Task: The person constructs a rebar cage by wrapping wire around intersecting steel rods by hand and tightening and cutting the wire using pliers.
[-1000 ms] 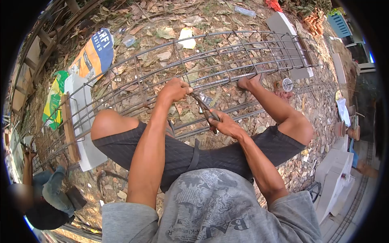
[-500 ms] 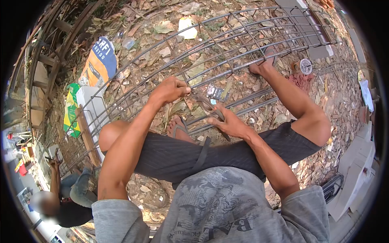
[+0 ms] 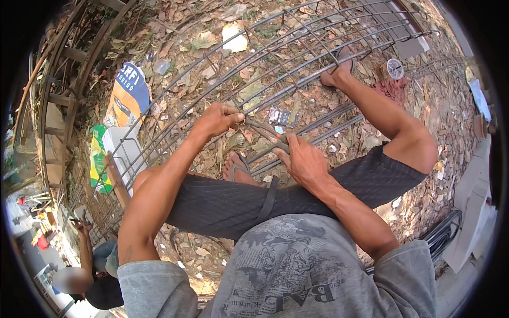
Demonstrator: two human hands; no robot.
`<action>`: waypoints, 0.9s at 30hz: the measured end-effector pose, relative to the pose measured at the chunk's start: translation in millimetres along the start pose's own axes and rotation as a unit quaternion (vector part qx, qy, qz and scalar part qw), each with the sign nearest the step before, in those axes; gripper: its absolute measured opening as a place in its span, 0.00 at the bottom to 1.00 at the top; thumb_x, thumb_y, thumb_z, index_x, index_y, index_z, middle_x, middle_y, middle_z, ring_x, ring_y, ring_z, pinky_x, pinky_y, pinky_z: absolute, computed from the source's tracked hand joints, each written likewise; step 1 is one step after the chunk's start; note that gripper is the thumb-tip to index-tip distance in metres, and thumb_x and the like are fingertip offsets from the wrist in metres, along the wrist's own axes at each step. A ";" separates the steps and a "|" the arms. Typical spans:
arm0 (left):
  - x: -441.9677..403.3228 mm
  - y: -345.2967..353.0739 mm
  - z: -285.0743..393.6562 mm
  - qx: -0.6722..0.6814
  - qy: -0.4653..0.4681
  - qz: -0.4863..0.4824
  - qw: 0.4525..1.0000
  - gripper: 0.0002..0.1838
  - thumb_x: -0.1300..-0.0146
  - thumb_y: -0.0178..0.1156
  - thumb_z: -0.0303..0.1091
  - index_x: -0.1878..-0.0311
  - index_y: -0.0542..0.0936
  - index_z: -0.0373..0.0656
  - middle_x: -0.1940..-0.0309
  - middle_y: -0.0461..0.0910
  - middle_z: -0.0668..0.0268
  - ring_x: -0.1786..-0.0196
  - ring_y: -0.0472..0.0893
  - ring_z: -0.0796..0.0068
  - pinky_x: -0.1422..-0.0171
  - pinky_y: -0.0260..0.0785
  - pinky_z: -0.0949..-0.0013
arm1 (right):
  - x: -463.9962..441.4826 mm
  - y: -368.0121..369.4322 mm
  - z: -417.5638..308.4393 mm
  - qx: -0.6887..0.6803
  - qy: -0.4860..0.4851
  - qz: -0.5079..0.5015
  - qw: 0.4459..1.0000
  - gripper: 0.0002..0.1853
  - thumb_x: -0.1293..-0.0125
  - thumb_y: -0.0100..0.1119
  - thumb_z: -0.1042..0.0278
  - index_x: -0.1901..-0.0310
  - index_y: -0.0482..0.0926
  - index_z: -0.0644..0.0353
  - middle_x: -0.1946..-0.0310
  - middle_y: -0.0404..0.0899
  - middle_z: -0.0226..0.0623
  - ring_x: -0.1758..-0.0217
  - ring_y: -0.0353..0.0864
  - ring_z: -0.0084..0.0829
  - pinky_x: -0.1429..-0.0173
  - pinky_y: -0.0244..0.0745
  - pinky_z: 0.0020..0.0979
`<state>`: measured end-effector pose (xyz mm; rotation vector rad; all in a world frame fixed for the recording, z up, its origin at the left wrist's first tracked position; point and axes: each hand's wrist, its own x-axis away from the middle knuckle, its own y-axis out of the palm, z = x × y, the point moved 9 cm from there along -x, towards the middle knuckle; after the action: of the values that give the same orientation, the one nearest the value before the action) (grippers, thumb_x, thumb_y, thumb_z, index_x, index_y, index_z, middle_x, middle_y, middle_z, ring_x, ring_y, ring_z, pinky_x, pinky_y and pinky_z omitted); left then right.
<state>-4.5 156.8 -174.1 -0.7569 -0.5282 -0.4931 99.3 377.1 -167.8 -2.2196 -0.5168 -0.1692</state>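
A long cage of steel rebar (image 3: 286,88) runs across in front of me, its bars joined by square stirrups. My right hand (image 3: 308,161) is wrapped round the handles of a pair of rusty pincers (image 3: 261,127), whose head points up and left at a bar of the cage. Beside that head, my left hand (image 3: 216,122) is closed at the cage, thumb against the curled fingers. What it pinches is too small or hidden to make out. The pincers' jaws are partly hidden near my left fingertips.
A printed cement sack (image 3: 129,93) and a green-yellow bag (image 3: 99,156) lie to the left. Under the cage's left end are a pale block (image 3: 119,142) and wood. A plastic cup (image 3: 394,69) stands at upper right. Another person (image 3: 98,265) sits at lower left.
The pincers' handles were spread apart and are now squeezed together in my right hand. My left hand has stayed by the bar. The view has shifted slightly.
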 end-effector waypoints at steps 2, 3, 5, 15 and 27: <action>3.2 -2.7 9.5 -0.022 0.010 0.003 1.000 0.20 0.31 0.67 0.48 0.49 0.90 0.40 0.65 0.91 0.57 0.60 0.89 0.69 0.49 0.78 0.60 | 1.6 31.8 12.7 -0.191 0.094 -0.148 0.966 0.32 0.22 0.56 0.43 0.30 0.72 0.62 0.68 0.81 0.40 0.66 0.85 0.38 0.58 0.79 0.41; 1.0 -0.9 3.5 -0.005 0.005 -0.004 1.000 0.20 0.31 0.67 0.48 0.49 0.90 0.39 0.65 0.91 0.57 0.60 0.89 0.69 0.50 0.78 0.61 | 7.7 40.6 10.1 -0.292 0.138 -0.217 0.921 0.33 0.21 0.54 0.41 0.29 0.71 0.61 0.69 0.81 0.38 0.66 0.85 0.33 0.59 0.79 0.38; -5.8 -0.1 -4.8 0.028 0.000 -0.014 1.000 0.21 0.31 0.67 0.47 0.48 0.90 0.38 0.64 0.91 0.57 0.59 0.89 0.69 0.52 0.78 0.62 | 8.6 39.3 3.4 -0.375 0.136 -0.280 0.873 0.35 0.21 0.51 0.37 0.26 0.70 0.57 0.65 0.82 0.33 0.63 0.83 0.18 0.61 0.78 0.26; -7.3 1.8 -12.9 0.107 -0.018 -0.058 0.992 0.22 0.30 0.68 0.46 0.45 0.88 0.36 0.56 0.90 0.58 0.58 0.89 0.71 0.55 0.81 0.65 | 9.9 17.2 -15.6 -0.308 0.143 -0.226 0.913 0.30 0.21 0.54 0.40 0.27 0.71 0.51 0.61 0.85 0.38 0.62 0.85 0.24 0.60 0.78 0.30; -6.9 1.8 -6.3 0.100 -0.010 -0.019 0.995 0.23 0.29 0.66 0.52 0.54 0.89 0.36 0.67 0.89 0.60 0.64 0.87 0.74 0.60 0.79 0.68 | -27.1 72.4 27.7 -0.179 0.086 0.008 0.980 0.22 0.27 0.64 0.52 0.43 0.83 0.62 0.58 0.85 0.63 0.51 0.84 0.64 0.49 0.78 0.52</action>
<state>-7.0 154.8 -183.0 -0.5623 -0.6022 -0.4614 103.7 348.6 -244.7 -2.5278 -0.3955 -0.4729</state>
